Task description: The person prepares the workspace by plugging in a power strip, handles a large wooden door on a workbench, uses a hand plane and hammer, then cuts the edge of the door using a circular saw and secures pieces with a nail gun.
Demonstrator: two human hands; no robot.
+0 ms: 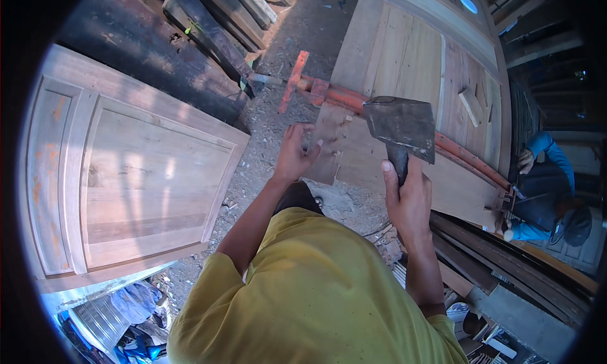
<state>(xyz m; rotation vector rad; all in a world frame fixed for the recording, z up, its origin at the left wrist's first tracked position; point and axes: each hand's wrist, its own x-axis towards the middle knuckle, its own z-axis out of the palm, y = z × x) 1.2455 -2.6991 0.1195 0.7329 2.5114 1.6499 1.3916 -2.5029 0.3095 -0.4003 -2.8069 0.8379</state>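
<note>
My right hand (410, 203) is wrapped round the dark handle of a mallet (399, 122) with a broad, blocky grey-black head. The mallet is raised in front of a wooden door (404, 54), hiding part of it. A long red bar clamp (344, 98) runs across the door, its near end sticking out past the door's edge. My left hand (295, 152) is empty, fingers curved and apart, beside the door's edge and just below the clamp's end. Small wooden tenons or pegs (344, 127) show along that edge.
A second panelled door (148, 174) lies at the left. Dark planks (152, 54) are stacked beyond it. At the right, a person in blue sleeves (553, 187) bends at the clamp's far end. A wood offcut (470, 107) lies on the clamped door. More boards (506, 263) lie at lower right.
</note>
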